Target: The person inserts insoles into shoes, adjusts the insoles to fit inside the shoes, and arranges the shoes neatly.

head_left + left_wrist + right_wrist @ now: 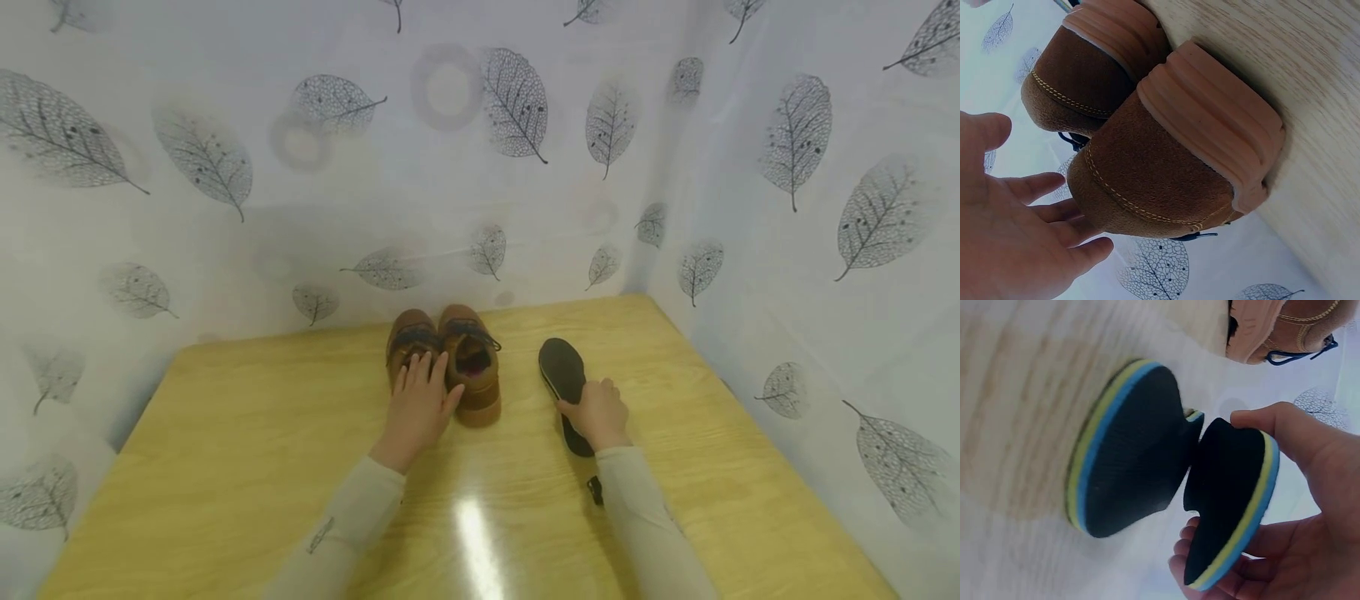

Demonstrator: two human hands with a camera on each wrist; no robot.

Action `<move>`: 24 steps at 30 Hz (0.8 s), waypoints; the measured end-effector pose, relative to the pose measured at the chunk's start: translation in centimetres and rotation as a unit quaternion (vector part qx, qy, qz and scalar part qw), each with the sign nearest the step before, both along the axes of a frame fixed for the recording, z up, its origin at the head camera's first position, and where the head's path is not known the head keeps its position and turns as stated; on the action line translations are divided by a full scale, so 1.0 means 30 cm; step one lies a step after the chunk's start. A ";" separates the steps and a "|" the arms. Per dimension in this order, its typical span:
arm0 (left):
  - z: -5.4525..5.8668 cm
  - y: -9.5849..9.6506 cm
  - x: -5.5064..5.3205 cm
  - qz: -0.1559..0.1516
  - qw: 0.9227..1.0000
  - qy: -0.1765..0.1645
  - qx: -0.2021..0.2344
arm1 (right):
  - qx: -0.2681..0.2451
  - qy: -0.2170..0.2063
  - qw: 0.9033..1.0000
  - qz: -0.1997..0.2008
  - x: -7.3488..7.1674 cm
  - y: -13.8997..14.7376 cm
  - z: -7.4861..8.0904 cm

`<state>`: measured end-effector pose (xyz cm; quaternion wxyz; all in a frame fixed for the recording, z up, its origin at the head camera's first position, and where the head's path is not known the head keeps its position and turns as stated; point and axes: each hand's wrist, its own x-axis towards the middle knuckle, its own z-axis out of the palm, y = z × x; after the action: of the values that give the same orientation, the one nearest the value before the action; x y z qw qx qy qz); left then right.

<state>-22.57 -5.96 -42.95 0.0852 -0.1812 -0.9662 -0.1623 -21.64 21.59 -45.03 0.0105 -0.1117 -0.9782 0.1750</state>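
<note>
A pair of brown lace-up shoes with tan soles stands side by side, the right shoe (480, 392) and the left shoe (412, 325). My left hand (418, 408) reaches over the back of the left shoe with its fingers extended. In the left wrist view those fingers (1088, 250) lie at the heel collar of the nearer shoe (1154, 162). My right hand (602, 412) grips a black insole (562, 367) by its side. From the right wrist, black foam parts with yellow and blue edges show, one held part (1229, 487) and another part (1132, 450) against the table; whether they join is unclear.
The yellow wood-grain table (262, 433) ends at a white leaf-patterned covering (450, 200) behind and at the right. A small black object (595, 490) shows beside the right sleeve. A bright reflection lies on the tabletop between the forearms.
</note>
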 end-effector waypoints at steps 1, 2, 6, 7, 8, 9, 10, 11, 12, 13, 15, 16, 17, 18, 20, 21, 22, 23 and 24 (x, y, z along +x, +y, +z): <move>0.000 0.000 -0.001 0.000 1.000 0.001 0.001 | 0.000 0.004 1.000 0.000 0.000 0.000 0.004; 0.001 0.001 -0.001 -0.001 1.000 0.001 0.001 | -0.002 0.009 1.000 -0.001 0.000 -0.001 0.009; 0.007 0.002 0.000 -0.002 1.000 0.000 -0.001 | -0.007 0.019 1.000 -0.002 0.001 -0.005 0.029; 0.010 0.003 0.001 -0.003 1.000 0.000 0.000 | -0.007 0.020 1.000 -0.002 0.002 -0.006 0.035; 0.013 0.003 0.003 -0.004 1.000 -0.001 -0.001 | -0.008 0.021 1.000 -0.003 0.004 -0.008 0.042; 0.016 0.004 0.004 -0.003 1.000 -0.003 -0.001 | -0.009 0.024 1.000 -0.002 0.006 -0.010 0.050; 0.019 0.005 0.006 -0.004 1.000 -0.004 -0.002 | -0.010 0.026 1.000 -0.002 0.008 -0.012 0.058; 0.022 0.005 0.007 -0.004 1.000 -0.004 -0.003 | -0.011 0.030 0.999 -0.002 0.009 -0.014 0.065; 0.024 0.006 0.008 -0.004 1.000 -0.006 -0.004 | -0.013 0.035 0.999 -0.003 0.010 -0.017 0.073; 0.026 0.006 0.010 -0.004 1.000 -0.008 -0.006 | -0.014 0.041 0.999 -0.002 0.011 -0.020 0.080; 0.028 0.006 0.012 -0.005 1.000 -0.009 -0.008 | -0.017 0.056 0.998 0.000 0.014 -0.025 0.094; 0.029 0.006 0.012 -0.006 1.000 -0.008 -0.008 | -0.019 0.063 0.998 0.000 0.016 -0.029 0.102; 0.029 0.007 0.013 -0.007 1.000 -0.007 -0.008 | -0.019 0.072 0.997 0.001 0.018 -0.034 0.110; 0.030 0.007 0.014 -0.008 1.000 -0.006 -0.007 | -0.020 0.080 0.997 0.002 0.022 -0.040 0.120; 0.029 0.007 0.013 -0.008 1.000 -0.004 -0.008 | -0.020 0.095 0.995 0.004 0.028 -0.057 0.140; 0.030 0.006 0.013 -0.008 1.000 -0.004 -0.009 | -0.020 0.100 0.995 0.006 0.032 -0.066 0.150; 0.030 0.006 0.013 -0.007 1.000 -0.004 -0.010 | -0.021 0.105 0.994 0.008 0.036 -0.076 0.162; 0.031 0.006 0.014 -0.007 1.000 -0.006 -0.010 | -0.019 0.110 0.994 0.012 0.040 -0.087 0.171; 0.031 0.006 0.014 -0.005 1.000 -0.007 -0.010 | -0.019 0.112 0.993 0.017 0.045 -0.097 0.182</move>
<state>-22.15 -5.77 -42.03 0.0754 -0.1860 -0.9674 -0.1541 -20.28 18.68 -39.57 0.1149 -0.0744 -0.9690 0.2055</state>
